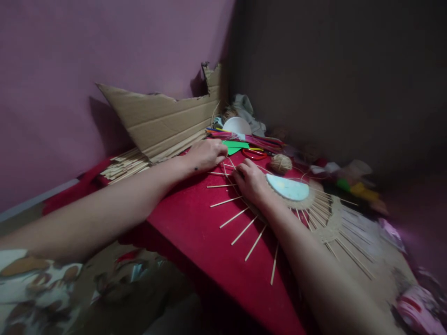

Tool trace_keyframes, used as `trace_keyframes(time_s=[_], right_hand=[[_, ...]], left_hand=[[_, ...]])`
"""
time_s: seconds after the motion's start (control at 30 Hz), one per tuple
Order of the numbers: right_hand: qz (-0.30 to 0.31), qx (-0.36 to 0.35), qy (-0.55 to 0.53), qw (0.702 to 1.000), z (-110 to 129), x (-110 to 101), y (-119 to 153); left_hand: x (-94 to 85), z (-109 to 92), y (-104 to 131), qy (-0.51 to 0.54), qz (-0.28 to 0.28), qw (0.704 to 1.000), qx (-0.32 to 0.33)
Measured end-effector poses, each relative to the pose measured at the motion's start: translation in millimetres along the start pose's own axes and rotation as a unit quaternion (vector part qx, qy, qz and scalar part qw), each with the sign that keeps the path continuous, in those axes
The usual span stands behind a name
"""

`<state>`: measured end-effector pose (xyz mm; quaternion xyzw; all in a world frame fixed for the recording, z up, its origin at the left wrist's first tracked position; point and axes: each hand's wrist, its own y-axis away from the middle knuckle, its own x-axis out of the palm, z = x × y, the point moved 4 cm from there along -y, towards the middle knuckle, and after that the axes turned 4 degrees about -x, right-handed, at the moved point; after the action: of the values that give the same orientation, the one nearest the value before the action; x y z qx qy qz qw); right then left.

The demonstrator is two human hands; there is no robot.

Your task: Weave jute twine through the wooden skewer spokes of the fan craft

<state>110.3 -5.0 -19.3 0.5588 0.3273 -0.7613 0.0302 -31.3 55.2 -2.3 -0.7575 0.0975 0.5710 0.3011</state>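
A fan-shaped piece of thin wooden sticks (233, 218) lies on the red-covered table, its sticks spreading outward around a pale blue half-disc (289, 187) with a twine-coloured border. My left hand (208, 154) is closed in a pinch at the far left end of the fan, where a thin strand of twine runs between my two hands. Curled fingers of my right hand (250, 180) grip the fan's curved band close by; its fingertips are partly hidden. Just beyond them sits a ball of twine (281, 164), with a loose strand trailing from it.
Behind my hands are green paper (236, 147), red-handled scissors (254, 154), a bundle of coloured pipe cleaners (261, 142) and a white round item (237, 125). Cardboard (167, 116) leans on the wall above a stack of wooden sticks (127, 164). A pink object (417, 304) lies lower right.
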Motion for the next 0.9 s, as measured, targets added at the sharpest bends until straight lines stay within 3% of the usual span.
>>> trace_keyframes(time_s=[0.2,0.3,0.4,0.47,0.6,0.73,0.9], right_hand=[[-0.208,0.069,-0.107,0.970,-24,-17,6],[-0.272,0.116,-0.119,0.948,-39,-25,9],[-0.308,0.109,-0.094,0.940,-42,-31,9],[-0.293,0.070,-0.064,0.952,-33,-30,8],[-0.167,0.003,-0.009,0.986,-10,-13,4],[-0.089,0.045,0.010,0.995,-11,4,2],[-0.066,0.046,-0.074,0.994,-22,7,-2]], left_hand=[[19.7,-17,-31,0.106,0.058,0.992,-0.019],[23.2,-25,-36,0.150,0.046,0.987,-0.029],[25.6,-24,-36,0.174,0.031,0.982,-0.064],[27.4,-20,-37,0.195,0.029,0.977,-0.086],[30.1,-15,-37,0.239,0.041,0.964,-0.106],[29.9,-16,-37,0.279,0.064,0.953,-0.102],[29.6,-12,-39,0.325,0.106,0.935,-0.097]])
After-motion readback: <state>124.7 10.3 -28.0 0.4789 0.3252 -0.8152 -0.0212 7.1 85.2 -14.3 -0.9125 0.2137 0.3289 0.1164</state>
